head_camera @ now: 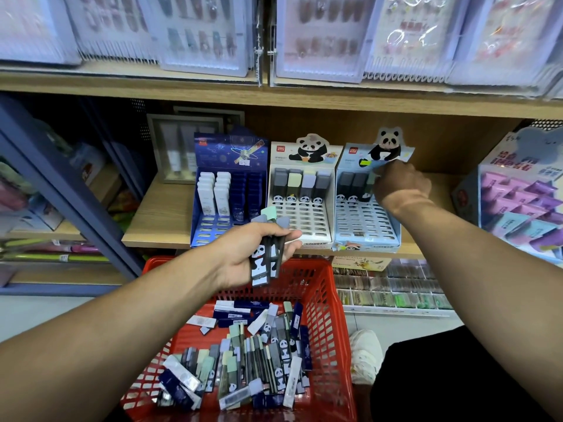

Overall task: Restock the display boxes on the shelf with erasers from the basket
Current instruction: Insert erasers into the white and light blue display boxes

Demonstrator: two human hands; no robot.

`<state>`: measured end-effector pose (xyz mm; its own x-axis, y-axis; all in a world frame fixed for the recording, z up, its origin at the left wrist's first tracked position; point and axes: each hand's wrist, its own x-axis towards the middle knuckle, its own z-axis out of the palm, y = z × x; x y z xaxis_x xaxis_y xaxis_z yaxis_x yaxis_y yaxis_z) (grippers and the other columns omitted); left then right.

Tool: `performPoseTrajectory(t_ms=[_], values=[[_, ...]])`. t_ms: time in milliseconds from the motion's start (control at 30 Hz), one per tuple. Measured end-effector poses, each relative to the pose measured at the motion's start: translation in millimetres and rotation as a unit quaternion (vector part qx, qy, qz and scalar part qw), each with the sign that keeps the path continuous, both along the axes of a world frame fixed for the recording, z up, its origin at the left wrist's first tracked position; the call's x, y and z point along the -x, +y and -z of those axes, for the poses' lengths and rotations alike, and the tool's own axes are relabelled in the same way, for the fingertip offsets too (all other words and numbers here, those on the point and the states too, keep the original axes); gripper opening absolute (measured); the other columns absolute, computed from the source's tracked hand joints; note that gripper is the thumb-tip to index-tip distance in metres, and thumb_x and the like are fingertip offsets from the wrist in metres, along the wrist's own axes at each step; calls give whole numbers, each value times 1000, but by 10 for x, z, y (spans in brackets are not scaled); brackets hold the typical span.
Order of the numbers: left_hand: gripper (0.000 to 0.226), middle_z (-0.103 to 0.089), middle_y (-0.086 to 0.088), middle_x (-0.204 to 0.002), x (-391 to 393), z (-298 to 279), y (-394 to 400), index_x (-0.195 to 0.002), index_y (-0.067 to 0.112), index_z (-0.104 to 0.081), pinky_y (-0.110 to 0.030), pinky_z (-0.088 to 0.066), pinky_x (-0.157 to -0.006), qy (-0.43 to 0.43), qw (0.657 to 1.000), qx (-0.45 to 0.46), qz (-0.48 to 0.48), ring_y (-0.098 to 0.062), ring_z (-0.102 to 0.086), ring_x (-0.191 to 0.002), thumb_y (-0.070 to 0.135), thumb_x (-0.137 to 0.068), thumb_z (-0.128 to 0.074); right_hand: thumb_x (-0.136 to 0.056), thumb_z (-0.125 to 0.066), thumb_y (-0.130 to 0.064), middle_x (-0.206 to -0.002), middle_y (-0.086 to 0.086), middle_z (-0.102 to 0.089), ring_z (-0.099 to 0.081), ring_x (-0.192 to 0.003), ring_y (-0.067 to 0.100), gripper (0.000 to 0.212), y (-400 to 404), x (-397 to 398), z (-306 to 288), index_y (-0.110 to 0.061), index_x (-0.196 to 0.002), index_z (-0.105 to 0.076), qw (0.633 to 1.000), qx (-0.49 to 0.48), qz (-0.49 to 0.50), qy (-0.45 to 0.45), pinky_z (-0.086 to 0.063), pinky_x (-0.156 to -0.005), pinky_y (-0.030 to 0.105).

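Three display boxes stand on the wooden shelf: a dark blue space box point(227, 190), a white panda box point(300, 196) and a light blue panda box point(364, 217). My left hand point(259, 248) grips a bundle of panda erasers point(268, 254) above the red basket point(332, 324). My right hand point(399, 184) pinches a greenish panda eraser point(369, 185) at the top row of the light blue box, beside two grey ones. Several loose erasers point(249, 357) lie in the basket.
A pastel box of purple and teal packets point(518, 202) stands at the right end of the shelf. A framed item point(179, 147) sits behind the blue box. Clear cases line the upper shelf. Small trays of goods point(393, 287) lie below the shelf. My shoe point(365, 354) is beside the basket.
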<state>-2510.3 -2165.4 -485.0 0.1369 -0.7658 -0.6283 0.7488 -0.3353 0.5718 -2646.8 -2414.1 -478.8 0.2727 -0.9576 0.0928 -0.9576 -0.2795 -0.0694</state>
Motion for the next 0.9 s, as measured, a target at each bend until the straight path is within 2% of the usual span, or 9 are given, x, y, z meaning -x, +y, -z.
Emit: performPoseTrajectory(t_ms=[133, 267, 367, 467, 567, 633, 767, 800, 900], values=[[17, -75, -14, -112, 4, 16, 7, -108, -7, -66, -30, -61, -75, -15, 1000, 6, 13, -22, -76, -84, 2, -97, -58, -96, -55, -16, -118, 14, -67, -66, -104, 32, 27, 36, 39, 34, -15, -122, -65, 999, 7, 3, 32, -44, -75, 35], [23, -74, -15, -113, 8, 11, 15, -116, -6, -67, -32, -63, -75, -26, 999, 2, 28, -22, -76, -92, 3, -98, -57, -97, -57, -30, -118, 7, -69, -65, -105, 31, 25, 182, -32, -161, -31, -118, -71, 996, 6, -87, -34, -50, -84, 34], [20, -74, -18, -110, -4, 10, 1, -109, -7, -70, -34, -62, -78, -22, 1000, 2, 22, -24, -76, -95, 3, -96, -59, -89, -66, -52, -91, -4, -74, -68, -81, 15, 25, 537, -149, -290, -30, -94, -75, 936, -205, -217, -185, -53, -69, 25], [16, -75, -22, -105, 18, 9, -21, -105, -7, -70, -37, -62, -77, -26, 1000, -2, 5, -25, -77, -85, 2, -94, -61, -77, -72, -63, -82, -3, -73, -65, -67, 10, 41, 933, -224, -307, -24, -88, -75, 860, -386, -273, -194, -53, -61, 26], [19, -74, -25, -100, 43, 22, -32, -113, -6, -66, -38, -64, -69, -34, 999, -1, -7, -27, -77, -80, 0, -95, -59, -80, -79, -47, -75, -3, -70, -61, -65, 10, 30, 1021, -280, -241, -17, -83, -75, 821, -450, -289, -199, -50, -56, 24], [23, -73, -24, -106, 39, 42, -34, -118, -5, -64, -40, -64, -72, -37, 999, 0, 2, -28, -77, -85, 1, -96, -58, -83, -80, -33, -78, 0, -73, -65, -68, 11, 23, 972, -294, -207, -11, -89, -76, 808, -484, -263, -209, -52, -58, 24], [20, -74, -21, -107, -12, 91, -40, -116, 2, -64, -42, -64, -68, -53, 998, -11, -9, -28, -76, -86, 3, -97, -58, -91, -69, -9, -92, 19, -76, -74, -74, 22, 15, 792, -197, -213, 0, -103, -68, 748, -538, -136, -363, -62, -66, 26], [17, -76, -18, -104, -24, 102, -34, -113, 4, -65, -41, -64, -66, -60, 998, -20, -18, -27, -77, -83, 3, -97, -59, -92, -68, -7, -94, 21, -75, -74, -72, 24, 12, 701, -151, -221, -1, -102, -68, 763, -498, -118, -395, -62, -65, 27], [14, -78, -9, -97, -42, 113, -5, -110, 8, -66, -30, -61, -56, -94, 994, -48, 0, -18, -75, -72, 10, -97, -63, -91, -71, -8, -90, 18, -75, -74, -70, 25, 4, 357, 46, -189, -8, -94, -68, 855, -306, -78, -411, -63, -64, 35]])
